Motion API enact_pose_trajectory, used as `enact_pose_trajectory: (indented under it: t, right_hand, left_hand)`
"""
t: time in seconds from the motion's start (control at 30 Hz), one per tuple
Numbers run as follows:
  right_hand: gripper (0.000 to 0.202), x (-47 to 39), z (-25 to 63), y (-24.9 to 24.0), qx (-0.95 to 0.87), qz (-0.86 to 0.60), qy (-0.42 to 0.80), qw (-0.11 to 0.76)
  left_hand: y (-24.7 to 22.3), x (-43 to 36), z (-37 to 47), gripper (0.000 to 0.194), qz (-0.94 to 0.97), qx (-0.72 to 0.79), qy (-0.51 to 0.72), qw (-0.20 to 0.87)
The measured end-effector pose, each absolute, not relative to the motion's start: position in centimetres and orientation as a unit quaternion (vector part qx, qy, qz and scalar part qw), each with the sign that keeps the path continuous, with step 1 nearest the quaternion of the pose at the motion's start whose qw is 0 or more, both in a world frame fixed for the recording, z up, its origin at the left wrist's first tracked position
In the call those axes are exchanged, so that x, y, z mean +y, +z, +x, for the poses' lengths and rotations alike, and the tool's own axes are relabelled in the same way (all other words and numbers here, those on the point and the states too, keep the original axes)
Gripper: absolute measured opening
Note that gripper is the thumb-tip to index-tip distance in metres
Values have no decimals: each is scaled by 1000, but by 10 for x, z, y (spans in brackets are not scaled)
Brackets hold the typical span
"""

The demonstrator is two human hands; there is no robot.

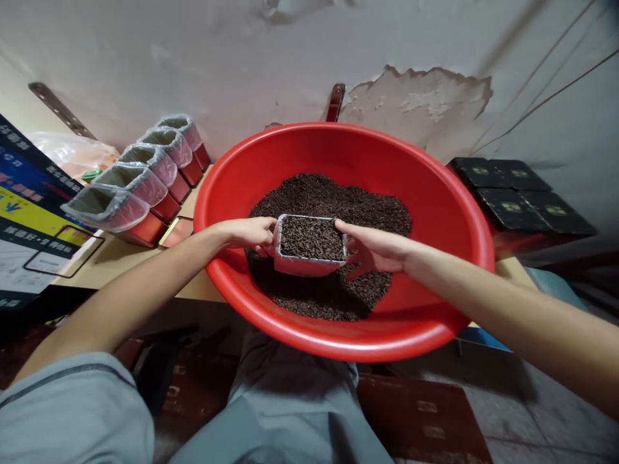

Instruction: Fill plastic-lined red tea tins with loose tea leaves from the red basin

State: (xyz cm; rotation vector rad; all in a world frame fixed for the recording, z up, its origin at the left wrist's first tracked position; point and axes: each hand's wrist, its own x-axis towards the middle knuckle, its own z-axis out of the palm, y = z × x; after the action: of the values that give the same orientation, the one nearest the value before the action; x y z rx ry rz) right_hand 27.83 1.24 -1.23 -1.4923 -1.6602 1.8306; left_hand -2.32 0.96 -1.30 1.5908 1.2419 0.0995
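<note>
A small red box (309, 266), lined with clear plastic, is filled to near its rim with dark, thin pieces that look like loose tea leaves (312, 237). My left hand (251, 232) grips its left end with the fingers curled against the side. On the opposite end, my right hand (380, 247) has its thumb at the rim and its fingers along the wall. Both hands hold the box over a large red basin (435, 258), above a heap of the same dark leaves (329, 303). The heap directly beneath the box is partly hidden.
Several red boxes with plastic liners (157, 225) stand in a row at the left. Near them are a printed carton (33, 219) and a plastic bag (72, 154). Black square lids or tins (522, 193) lie at the right. A peeling wall (309, 64) rises behind the basin.
</note>
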Motion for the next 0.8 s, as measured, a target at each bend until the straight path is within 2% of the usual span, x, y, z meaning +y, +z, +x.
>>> enact_pose_trajectory:
  t: [0.07, 0.13, 0.23, 0.27, 0.33, 0.43, 0.53, 0.73, 0.8]
  right_hand:
    - [45, 0, 272, -12, -450, -518, 715, 137]
    - [32, -8, 266, -8, -373, -535, 737, 176]
    - [6, -11, 263, 5, -348, -525, 740, 237]
    - [8, -10, 263, 10, -355, -513, 738, 258]
    - [31, -8, 265, 20, -373, -498, 725, 296]
    - [46, -4, 267, 36, -407, -492, 685, 351]
    - [44, 0, 269, 49, -471, -464, 634, 402]
    - [28, 12, 305, 60, -540, -397, 541, 508]
    - [41, 18, 323, 53, -577, -408, 511, 490]
  left_hand:
    - [-7, 6, -20, 24, 581, 552, 73, 593]
    - [0, 2, -18, 13, 498, 562, 114, 650]
    - [13, -5, -15, 12, 425, 550, 183, 696]
    - [18, -7, -14, 13, 423, 544, 209, 694]
    - [29, -10, -12, 19, 443, 543, 263, 663]
    - [48, -10, -7, 44, 494, 562, 321, 580]
    - [70, -10, -3, 50, 552, 573, 354, 492]
    - [93, -9, -35, 38, 572, 531, 479, 402]
    - [87, -8, -57, 44, 601, 542, 456, 371]
